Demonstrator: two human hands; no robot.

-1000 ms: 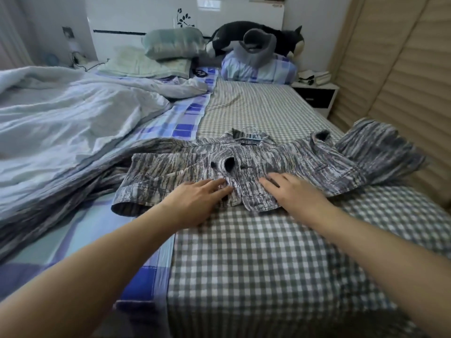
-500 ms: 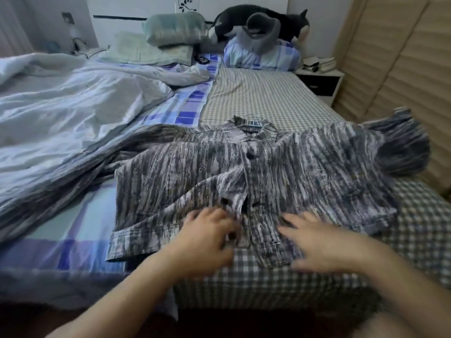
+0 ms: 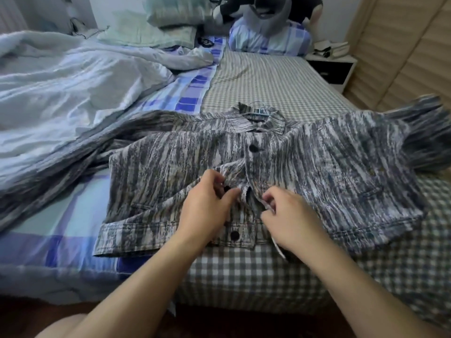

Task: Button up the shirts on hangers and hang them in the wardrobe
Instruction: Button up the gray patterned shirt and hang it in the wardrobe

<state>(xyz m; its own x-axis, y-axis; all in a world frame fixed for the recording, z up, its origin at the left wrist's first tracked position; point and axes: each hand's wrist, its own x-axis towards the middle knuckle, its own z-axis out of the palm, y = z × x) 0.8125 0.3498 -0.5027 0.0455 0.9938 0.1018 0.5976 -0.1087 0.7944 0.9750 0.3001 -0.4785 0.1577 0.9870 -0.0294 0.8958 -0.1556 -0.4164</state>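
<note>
A grey and white streaked shirt (image 3: 317, 172) lies front up on the checked bed sheet (image 3: 268, 79), its collar pointing away from me. A light blue hanger (image 3: 256, 112) shows inside the collar. One dark button (image 3: 253, 148) near the collar looks fastened, and another dark button (image 3: 235, 235) sits at the hem. My left hand (image 3: 207, 206) pinches the left front edge by a dark button at mid-chest. My right hand (image 3: 290, 213) pinches the right front edge beside it. The two edges stand slightly apart between my hands.
A rumpled pale duvet (image 3: 61, 93) covers the bed's left half. Pillows (image 3: 175, 18) and a dark plush toy (image 3: 268, 8) lie at the headboard. A nightstand (image 3: 332, 69) stands at the back right, beside slatted beige wardrobe doors (image 3: 402, 45). The bed's front edge is just below my wrists.
The shirt has been pulled towards me and flattened out. Both hands went from lying flat on the fabric to pinching the two front edges at mid-chest.
</note>
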